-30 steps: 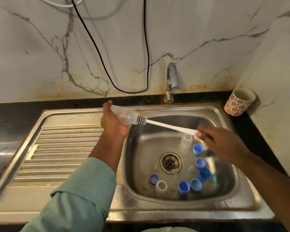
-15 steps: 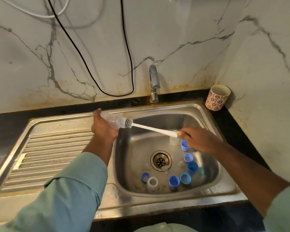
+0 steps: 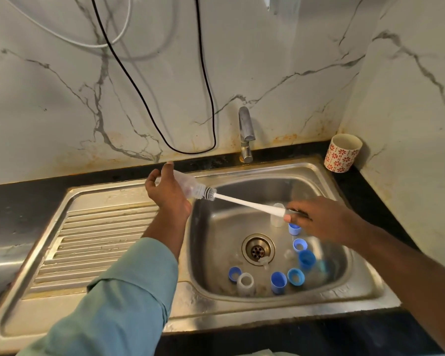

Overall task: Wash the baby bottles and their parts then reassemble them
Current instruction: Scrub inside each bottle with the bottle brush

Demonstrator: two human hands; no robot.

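Observation:
My left hand (image 3: 168, 194) holds a clear baby bottle (image 3: 190, 187) sideways over the left rim of the steel sink (image 3: 365, 291), its mouth to the right. My right hand (image 3: 319, 222) grips the white handle of a bottle brush (image 3: 247, 202); the grey bristle head sits just at the bottle's mouth. In the basin lie several blue caps and rings (image 3: 278, 282), a clear bottle (image 3: 277, 214) standing behind the brush handle, and a whitish cup-like part (image 3: 245, 283) near the front.
The tap (image 3: 246, 134) stands behind the basin, no water running. A ribbed drainboard (image 3: 93, 242) lies to the left. A red-flowered cup (image 3: 342, 152) sits in the back right corner. A black cable (image 3: 149, 98) hangs on the marble wall.
The brush head has come further out of the bottle, now sitting at its mouth. The camera has tilted up, so hands and sink sit lower in the frame.

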